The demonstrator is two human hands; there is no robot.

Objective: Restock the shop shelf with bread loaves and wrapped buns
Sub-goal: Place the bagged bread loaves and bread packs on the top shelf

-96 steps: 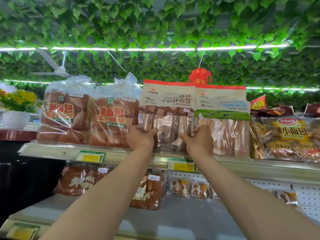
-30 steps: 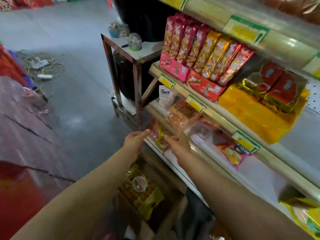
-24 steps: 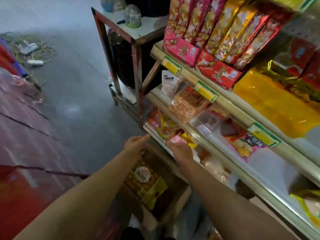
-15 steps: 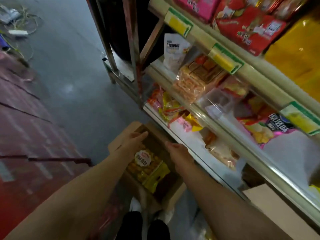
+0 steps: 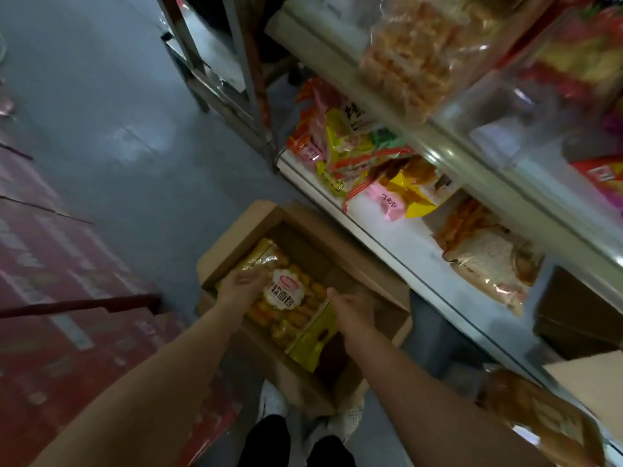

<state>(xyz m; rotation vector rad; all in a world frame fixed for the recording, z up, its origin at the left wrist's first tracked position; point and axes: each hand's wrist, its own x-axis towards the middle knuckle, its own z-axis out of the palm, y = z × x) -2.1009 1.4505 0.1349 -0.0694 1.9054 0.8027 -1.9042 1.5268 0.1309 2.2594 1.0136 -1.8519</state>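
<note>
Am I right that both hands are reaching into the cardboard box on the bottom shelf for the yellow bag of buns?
Not quite. The cardboard box stands on the floor beside the shelf, not on it, as the head view shows. The rest holds: the left hand and right hand reach into it, either side of the yellow bag of buns.

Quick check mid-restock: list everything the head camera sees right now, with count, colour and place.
cardboard box: one, brown, open on the floor beside the shelf
bag of buns: one, yellow and clear, inside the box
bottom shelf: one, white, right of the box
snack packets: a pile, orange, yellow, pink, on the far end of the bottom shelf
sliced bread bag: one, clear, on the bottom shelf
metal stand: one, grey, past the shelf end
floor: grey
shoes: two, white, below the box
left hand: on the bag's left side
right hand: over the bag's right edge, grip unclear
</note>
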